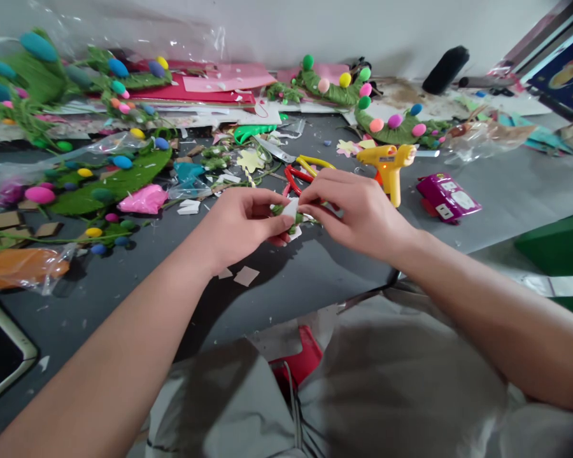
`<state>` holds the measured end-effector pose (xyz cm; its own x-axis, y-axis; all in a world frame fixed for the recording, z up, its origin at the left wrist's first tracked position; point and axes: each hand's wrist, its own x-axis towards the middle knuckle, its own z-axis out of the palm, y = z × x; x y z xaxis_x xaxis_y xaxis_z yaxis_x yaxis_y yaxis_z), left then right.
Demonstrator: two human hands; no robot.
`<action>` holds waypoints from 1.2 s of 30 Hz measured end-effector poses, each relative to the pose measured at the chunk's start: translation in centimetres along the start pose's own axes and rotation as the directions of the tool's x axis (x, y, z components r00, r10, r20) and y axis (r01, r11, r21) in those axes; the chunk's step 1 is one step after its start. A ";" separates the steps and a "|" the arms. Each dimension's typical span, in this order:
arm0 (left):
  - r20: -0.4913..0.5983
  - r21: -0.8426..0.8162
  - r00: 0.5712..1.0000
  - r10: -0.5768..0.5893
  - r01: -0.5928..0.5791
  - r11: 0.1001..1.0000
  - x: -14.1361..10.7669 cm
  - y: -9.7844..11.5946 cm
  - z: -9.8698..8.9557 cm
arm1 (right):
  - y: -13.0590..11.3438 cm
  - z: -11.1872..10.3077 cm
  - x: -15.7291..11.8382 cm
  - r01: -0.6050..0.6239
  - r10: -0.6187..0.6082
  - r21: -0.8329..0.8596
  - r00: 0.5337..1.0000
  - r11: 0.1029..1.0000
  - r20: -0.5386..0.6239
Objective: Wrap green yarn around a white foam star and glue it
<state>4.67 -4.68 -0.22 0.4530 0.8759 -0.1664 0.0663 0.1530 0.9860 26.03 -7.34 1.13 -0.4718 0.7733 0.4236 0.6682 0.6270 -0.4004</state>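
Observation:
Near the middle of the view my left hand is closed on a small green piece with a white paper-like bit on it. My right hand meets it from the right, thumb and fingers pinched at the edge of the white bit. Much of the green piece is hidden by the fingers. Just behind the hands lie red-handled pliers and a yellow-handled tool. A yellow glue gun stands beyond my right hand. Pale square pieces lie in front of my left hand.
Green decorations with coloured balls spread over the left and back. Green-handled scissors lie behind the hands. A purple packet is at the right, an orange bag and a tablet-like device at the left. The table edge runs below.

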 end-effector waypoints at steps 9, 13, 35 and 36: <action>0.055 -0.309 0.998 -0.013 0.030 0.950 -0.2 0.5 -0.2 | 0.6 1.0 0.5 -0.214 0.238 0.319 0.970 0.923 -0.039; -0.029 -0.313 0.999 -0.013 0.003 0.950 0.0 0.5 0.1 | 0.3 1.9 0.6 -0.236 0.254 0.389 0.967 0.891 0.004; -0.085 0.233 0.984 0.159 -0.136 0.963 0.2 -1.2 0.3 | -0.4 1.0 0.2 0.180 -0.141 -0.296 0.979 0.938 0.149; -0.074 0.217 0.990 0.121 -0.103 0.971 0.3 -1.1 0.2 | -0.3 0.9 0.2 0.176 -0.139 -0.284 0.980 0.942 0.144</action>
<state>4.90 -4.72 -1.34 0.3906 0.9194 -0.0459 0.2104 -0.0406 0.9768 25.16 -7.27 0.62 -0.6383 0.6838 0.3535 0.7103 0.7002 -0.0719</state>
